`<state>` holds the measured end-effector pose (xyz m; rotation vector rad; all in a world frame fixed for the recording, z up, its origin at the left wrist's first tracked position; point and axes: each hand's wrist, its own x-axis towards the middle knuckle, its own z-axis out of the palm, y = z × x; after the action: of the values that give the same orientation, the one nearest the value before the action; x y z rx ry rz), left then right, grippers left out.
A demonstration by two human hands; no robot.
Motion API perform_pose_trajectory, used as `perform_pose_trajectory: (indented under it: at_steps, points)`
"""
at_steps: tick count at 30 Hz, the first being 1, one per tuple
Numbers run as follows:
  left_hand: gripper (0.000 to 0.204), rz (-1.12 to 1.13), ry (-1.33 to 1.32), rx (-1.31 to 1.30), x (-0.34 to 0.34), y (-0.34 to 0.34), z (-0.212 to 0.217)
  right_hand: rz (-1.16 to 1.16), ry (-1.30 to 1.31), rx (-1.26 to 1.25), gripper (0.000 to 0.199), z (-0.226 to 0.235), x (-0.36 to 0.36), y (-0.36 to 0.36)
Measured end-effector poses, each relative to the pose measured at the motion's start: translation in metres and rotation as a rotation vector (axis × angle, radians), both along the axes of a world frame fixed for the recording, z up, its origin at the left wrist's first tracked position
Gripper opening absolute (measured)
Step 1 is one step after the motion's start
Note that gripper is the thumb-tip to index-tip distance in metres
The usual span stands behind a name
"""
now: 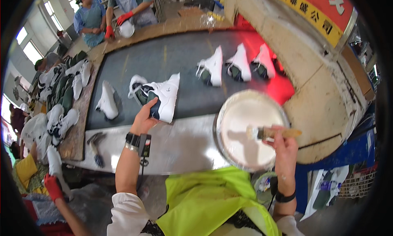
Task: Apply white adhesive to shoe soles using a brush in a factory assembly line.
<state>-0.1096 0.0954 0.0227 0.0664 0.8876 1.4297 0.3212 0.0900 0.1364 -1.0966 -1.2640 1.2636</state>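
Note:
My left hand (144, 118) grips a white shoe upper (167, 97) with dark trim, raised over the near side of a dark conveyor belt (163, 47). Another white and dark upper (138, 81) shows partly behind it. Over a round tub (218, 129) of white liquid (239, 117), my right hand (282, 142) is closed around a wooden-handled brush (268, 133). The brush lies roughly level, its pale bristles pointing left above the liquid; whether they touch it I cannot tell. To the left of the held upper, one white upper (107, 101) rests on the belt.
Three white uppers (241, 64) stand farther right on the belt, near a red-lit opening. A hammer-like tool (95, 148) lies on the metal ledge (188, 148). Uppers are heaped (61, 88) at left. A co-worker's red-gloved hand (53, 187) is lower left; people stand beyond the belt.

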Motion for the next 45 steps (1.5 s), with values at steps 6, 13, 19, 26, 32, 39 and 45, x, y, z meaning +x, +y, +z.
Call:
perform_pose_trajectory:
  at_steps: [6, 13, 19, 26, 32, 39, 45]
  points:
    - [0.055, 0.312, 1.026, -0.282, 0.046, -0.174, -0.047, 0.056, 0.021, 0.005, 0.026, 0.006, 0.001, -0.027]
    - [0.113, -0.209, 2.058, -0.379, 0.027, -0.200, -0.073, 0.126, 0.052, 0.007, 0.026, -0.005, -0.004, -0.040]
    - [0.130, -0.597, 1.520, -0.417, -0.015, -0.175, -0.056, 0.113, -0.172, -0.009, 0.022, -0.058, -0.002, -0.002]
    - [0.108, -0.308, 1.642, -0.489, 0.050, -0.175, -0.060, 0.051, -0.852, 0.218, 0.022, -0.116, -0.051, 0.062]
    - [0.051, -0.126, 0.570, -0.204, 0.106, -0.177, -0.004, 0.082, -0.674, 0.223, 0.025, -0.111, -0.033, 0.071]
    - [0.054, -0.042, 0.334, -0.094, 0.160, -0.186, -0.023, 0.046, -0.624, 0.234, 0.018, -0.121, -0.027, 0.084]
    - [0.060, -0.210, 0.517, -0.031, 0.160, -0.186, -0.042, 0.235, -0.042, 0.213, 0.015, -0.081, -0.120, 0.026]
